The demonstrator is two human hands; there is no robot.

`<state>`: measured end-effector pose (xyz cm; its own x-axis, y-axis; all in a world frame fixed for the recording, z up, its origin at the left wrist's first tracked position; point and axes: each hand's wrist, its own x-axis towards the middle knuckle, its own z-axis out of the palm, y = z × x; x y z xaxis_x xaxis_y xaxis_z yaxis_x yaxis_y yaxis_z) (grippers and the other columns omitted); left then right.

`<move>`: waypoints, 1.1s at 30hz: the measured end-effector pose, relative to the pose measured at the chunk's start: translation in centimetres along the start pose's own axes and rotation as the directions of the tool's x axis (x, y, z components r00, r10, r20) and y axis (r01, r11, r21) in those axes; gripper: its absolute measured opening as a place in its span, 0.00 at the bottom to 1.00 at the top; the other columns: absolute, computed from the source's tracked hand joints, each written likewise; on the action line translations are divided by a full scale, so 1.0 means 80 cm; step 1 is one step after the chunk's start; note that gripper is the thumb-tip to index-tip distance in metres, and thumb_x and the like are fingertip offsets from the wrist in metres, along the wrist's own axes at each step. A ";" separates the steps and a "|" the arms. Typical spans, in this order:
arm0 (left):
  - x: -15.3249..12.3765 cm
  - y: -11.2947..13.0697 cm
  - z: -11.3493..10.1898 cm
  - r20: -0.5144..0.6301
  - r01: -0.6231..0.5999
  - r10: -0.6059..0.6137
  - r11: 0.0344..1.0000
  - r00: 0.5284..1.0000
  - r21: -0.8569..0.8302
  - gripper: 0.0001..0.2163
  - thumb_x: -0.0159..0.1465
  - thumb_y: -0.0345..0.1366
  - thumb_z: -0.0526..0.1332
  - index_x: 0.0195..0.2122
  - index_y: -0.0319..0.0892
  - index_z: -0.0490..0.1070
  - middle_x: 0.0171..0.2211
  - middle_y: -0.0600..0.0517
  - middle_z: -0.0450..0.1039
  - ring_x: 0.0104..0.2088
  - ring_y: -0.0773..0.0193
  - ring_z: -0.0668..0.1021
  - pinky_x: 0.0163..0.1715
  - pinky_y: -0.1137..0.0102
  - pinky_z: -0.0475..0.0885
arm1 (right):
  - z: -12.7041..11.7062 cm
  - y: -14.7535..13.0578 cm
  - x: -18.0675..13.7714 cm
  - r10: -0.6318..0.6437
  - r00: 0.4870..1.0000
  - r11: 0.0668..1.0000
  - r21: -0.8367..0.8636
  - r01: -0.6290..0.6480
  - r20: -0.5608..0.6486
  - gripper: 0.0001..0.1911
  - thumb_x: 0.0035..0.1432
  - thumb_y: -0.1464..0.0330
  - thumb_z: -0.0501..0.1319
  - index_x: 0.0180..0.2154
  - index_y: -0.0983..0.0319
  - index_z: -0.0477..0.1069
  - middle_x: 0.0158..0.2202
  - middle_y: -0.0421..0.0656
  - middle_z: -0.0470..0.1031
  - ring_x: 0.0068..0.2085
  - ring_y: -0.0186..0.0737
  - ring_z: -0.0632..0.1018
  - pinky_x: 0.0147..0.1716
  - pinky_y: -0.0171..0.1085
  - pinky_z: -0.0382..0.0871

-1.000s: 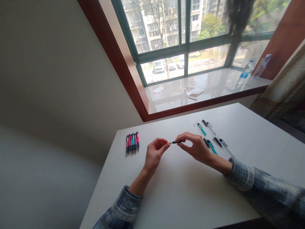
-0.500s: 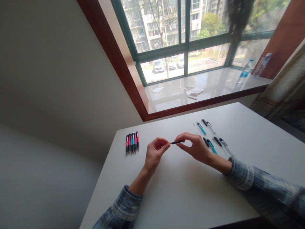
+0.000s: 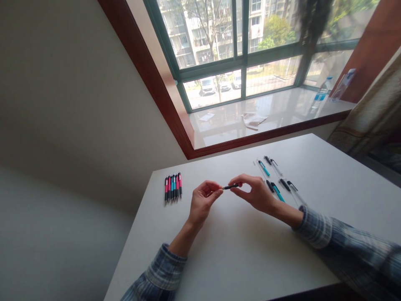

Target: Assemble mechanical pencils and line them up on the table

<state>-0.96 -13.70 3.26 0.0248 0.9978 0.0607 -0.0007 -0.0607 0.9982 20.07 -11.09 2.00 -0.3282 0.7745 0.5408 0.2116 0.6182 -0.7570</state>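
Observation:
Between my hands, just above the white table [image 3: 219, 251], is a pen [image 3: 231, 186] with a black grip, lying nearly level. My left hand [image 3: 202, 202] pinches its tip end between thumb and fingers. The other end is pinched by the thumb and fingers of my right hand [image 3: 255, 193], whose fingers hide part of the barrel. To the right of that hand lie loose pen parts: teal barrels [image 3: 277, 192], a clear barrel [image 3: 296, 192] with a black clip, black grips [image 3: 283, 184] and thin refills.
Several pink and teal pens [image 3: 173, 188] lie side by side at the table's left. Behind the table, the window sill holds a cloth [image 3: 253, 121], a paper [image 3: 206, 117] and two plastic bottles [image 3: 321, 94]. A curtain [image 3: 360, 125] hangs at the right.
Both hands keep their hold on the pen, almost unmoved. A pink bit seen at the pen's right end before is now barely visible by the right fingers. The view has shifted slightly.

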 end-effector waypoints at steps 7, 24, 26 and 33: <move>-0.003 0.003 0.004 -0.006 -0.011 0.011 1.000 1.000 0.006 0.09 0.55 0.35 0.74 0.33 0.41 0.76 0.33 0.52 0.79 0.36 0.65 0.79 0.42 0.69 0.73 | 0.000 0.000 0.000 0.130 0.989 0.990 0.046 -0.133 0.073 0.09 0.68 0.63 0.61 0.43 0.58 0.79 0.34 0.41 0.83 0.34 0.38 0.80 0.35 0.37 0.73; -0.002 -0.002 0.002 -0.012 -0.008 0.008 1.000 1.000 0.023 0.09 0.56 0.37 0.74 0.34 0.41 0.76 0.34 0.51 0.79 0.37 0.64 0.78 0.42 0.69 0.73 | -0.004 -0.001 0.002 0.197 0.964 0.980 -0.040 -0.193 0.181 0.13 0.69 0.61 0.58 0.37 0.59 0.77 0.31 0.40 0.81 0.30 0.35 0.76 0.34 0.35 0.69; -0.001 -0.002 0.001 -0.014 -0.008 0.009 1.000 1.000 0.026 0.10 0.56 0.37 0.74 0.34 0.41 0.76 0.34 0.51 0.79 0.37 0.64 0.79 0.42 0.69 0.74 | -0.004 -0.001 0.001 0.205 0.964 0.979 -0.052 -0.199 0.167 0.11 0.67 0.59 0.61 0.41 0.59 0.76 0.31 0.40 0.81 0.30 0.35 0.76 0.33 0.35 0.69; -0.002 0.000 0.002 -0.012 -0.010 0.010 1.000 1.000 0.016 0.09 0.55 0.37 0.74 0.34 0.41 0.76 0.34 0.51 0.79 0.37 0.64 0.79 0.43 0.68 0.74 | -0.005 -0.002 0.002 0.203 0.958 0.977 -0.113 -0.183 0.204 0.16 0.69 0.60 0.58 0.33 0.61 0.76 0.27 0.40 0.79 0.27 0.34 0.74 0.31 0.35 0.65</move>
<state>-0.79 -13.82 3.23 0.0123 0.9974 0.0709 0.0155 -0.0710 0.9974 20.38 -11.03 2.37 -0.4588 0.8401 0.2893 0.3707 0.4769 -0.7970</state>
